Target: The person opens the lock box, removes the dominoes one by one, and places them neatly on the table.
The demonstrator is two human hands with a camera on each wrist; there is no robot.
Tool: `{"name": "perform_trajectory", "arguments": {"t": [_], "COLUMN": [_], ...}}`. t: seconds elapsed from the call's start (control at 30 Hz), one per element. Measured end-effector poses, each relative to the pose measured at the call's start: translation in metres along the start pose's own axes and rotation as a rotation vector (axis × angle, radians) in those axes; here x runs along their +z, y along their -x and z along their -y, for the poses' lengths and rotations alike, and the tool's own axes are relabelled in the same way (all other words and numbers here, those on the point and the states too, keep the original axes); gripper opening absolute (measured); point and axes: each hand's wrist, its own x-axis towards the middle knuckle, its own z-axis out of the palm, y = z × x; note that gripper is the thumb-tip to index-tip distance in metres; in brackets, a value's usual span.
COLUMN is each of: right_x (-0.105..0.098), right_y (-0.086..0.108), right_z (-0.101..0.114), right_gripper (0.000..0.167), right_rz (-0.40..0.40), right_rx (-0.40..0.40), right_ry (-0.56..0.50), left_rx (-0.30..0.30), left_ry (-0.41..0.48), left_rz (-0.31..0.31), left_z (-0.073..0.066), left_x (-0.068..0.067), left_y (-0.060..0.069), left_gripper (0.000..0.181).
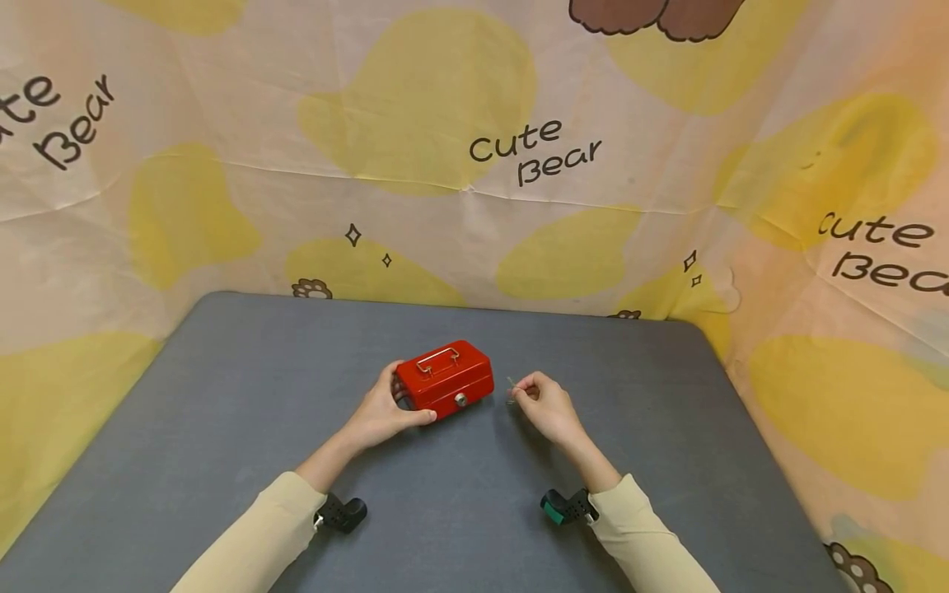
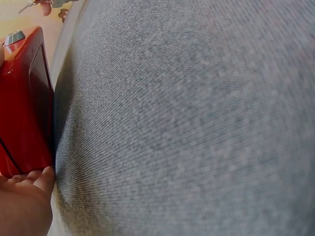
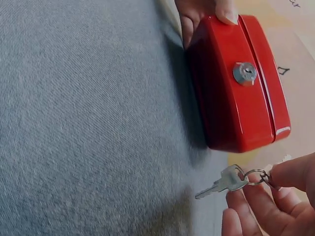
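Note:
A small red cash box (image 1: 455, 372) has a wire handle (image 1: 439, 360) on its lid and a round silver lock (image 3: 245, 73) on its front. My left hand (image 1: 380, 414) grips its left end, thumb on the front face and fingers around the side. Whether the box touches the table fully I cannot tell. To the right of the box, my right hand (image 1: 550, 409) pinches a metal key ring (image 3: 254, 177) between thumb and fingers. A silver key (image 3: 230, 180) hangs from that ring, its blade pointing away from the fingers and apart from the box.
Under both hands lies a grey cloth-covered table (image 1: 445, 519). A printed fabric backdrop (image 1: 415, 107) with yellow patches and lettering stands behind it and along its sides. Each wrist wears a small dark camera mount (image 1: 344, 515).

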Motion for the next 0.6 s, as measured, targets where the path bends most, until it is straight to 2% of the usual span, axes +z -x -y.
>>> {"name": "perform_trajectory", "arguments": {"t": [0.13,0.27,0.53,0.6], "right_x": [0.005,0.009,0.015,0.017], "right_y": [0.001,0.001,0.005,0.005], "right_z": [0.002,0.005,0.015,0.016], "right_gripper": [0.006,0.004,0.005,0.005], "right_rz": [0.031,0.019,-0.029,-0.037], "right_rx": [-0.022,-0.062,-0.146,-0.15], "right_ry": [-0.021,-0.02,0.036,0.037], "left_rx": [-0.011,-0.005,-0.001,0.001], "left_ry": [-0.002,0.004,-0.009,-0.022], "left_rz": [0.001,-0.002,-0.02,-0.027], "left_z": [-0.009,-0.007,0.022,0.024], "left_x": [0.0,0.0,0.003,0.004], "left_y": [0.004,0.002,-0.013,-0.013], "left_gripper": [0.092,0.092,0.097,0.098]}}
